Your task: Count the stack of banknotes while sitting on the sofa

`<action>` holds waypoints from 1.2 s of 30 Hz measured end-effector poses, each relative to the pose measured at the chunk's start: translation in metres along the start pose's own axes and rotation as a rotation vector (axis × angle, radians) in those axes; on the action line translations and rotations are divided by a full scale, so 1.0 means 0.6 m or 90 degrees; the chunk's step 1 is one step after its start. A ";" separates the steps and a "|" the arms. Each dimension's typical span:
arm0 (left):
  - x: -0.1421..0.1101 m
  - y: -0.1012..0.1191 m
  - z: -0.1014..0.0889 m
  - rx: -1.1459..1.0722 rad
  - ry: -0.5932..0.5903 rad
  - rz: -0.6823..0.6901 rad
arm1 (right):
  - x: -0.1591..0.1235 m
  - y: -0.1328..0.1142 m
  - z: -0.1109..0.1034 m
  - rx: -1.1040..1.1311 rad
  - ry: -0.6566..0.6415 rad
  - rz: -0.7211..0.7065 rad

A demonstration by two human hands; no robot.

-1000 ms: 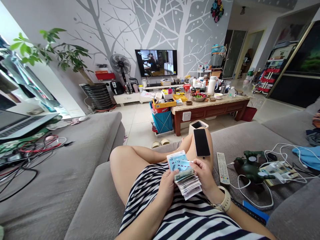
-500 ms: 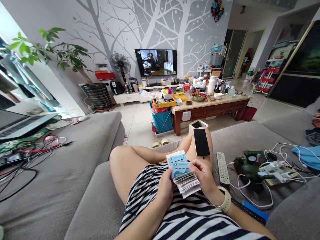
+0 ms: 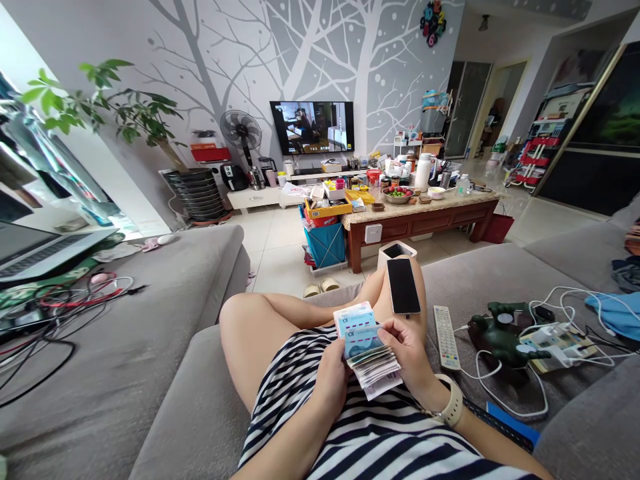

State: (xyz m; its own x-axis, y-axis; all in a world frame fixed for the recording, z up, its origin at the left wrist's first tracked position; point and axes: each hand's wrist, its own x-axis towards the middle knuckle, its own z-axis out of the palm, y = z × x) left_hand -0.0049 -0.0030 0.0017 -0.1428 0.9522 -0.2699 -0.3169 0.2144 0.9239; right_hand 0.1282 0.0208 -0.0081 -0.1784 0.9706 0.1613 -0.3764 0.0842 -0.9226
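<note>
A stack of banknotes (image 3: 376, 371) rests above my lap between both hands, its near part folded over in layers with the edges showing. Blue notes marked 10 (image 3: 361, 339) lie face up on the far side. My left hand (image 3: 331, 373) is closed on the left edge of the notes, thumb on top. My right hand (image 3: 407, 350) pinches the right edge with thumb and fingers, and a watch with a pale strap (image 3: 450, 400) is on that wrist. Just beyond, a black-screened phone (image 3: 403, 285) lies on my right leg.
On the sofa to my right lie a remote control (image 3: 447, 337), a dark green figure (image 3: 507, 337) and a power strip (image 3: 560, 345) with white cables. A laptop (image 3: 50, 253) and tangled cables are at left. Ahead stands a cluttered coffee table (image 3: 420, 220).
The far notes fan slightly wider, with more than one edge showing at the top. Both hands keep nearly the same place and grip. The phone has not moved on the leg.
</note>
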 end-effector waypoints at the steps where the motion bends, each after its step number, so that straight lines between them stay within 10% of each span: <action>1: -0.002 0.002 0.002 0.000 0.006 -0.001 | 0.000 0.000 0.000 -0.002 0.001 0.000; 27: 0.008 -0.002 -0.005 -0.141 -0.047 0.008 | -0.003 0.001 -0.006 -0.066 -0.017 -0.043; 36: 0.006 -0.008 -0.010 -0.189 -0.112 -0.009 | 0.010 0.012 -0.010 -0.077 0.087 -0.010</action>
State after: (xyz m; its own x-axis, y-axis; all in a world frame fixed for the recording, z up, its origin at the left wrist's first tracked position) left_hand -0.0093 -0.0020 -0.0053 0.0183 0.9782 -0.2071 -0.5804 0.1790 0.7944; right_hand 0.1300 0.0284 -0.0157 -0.0444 0.9899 0.1347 -0.2649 0.1183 -0.9570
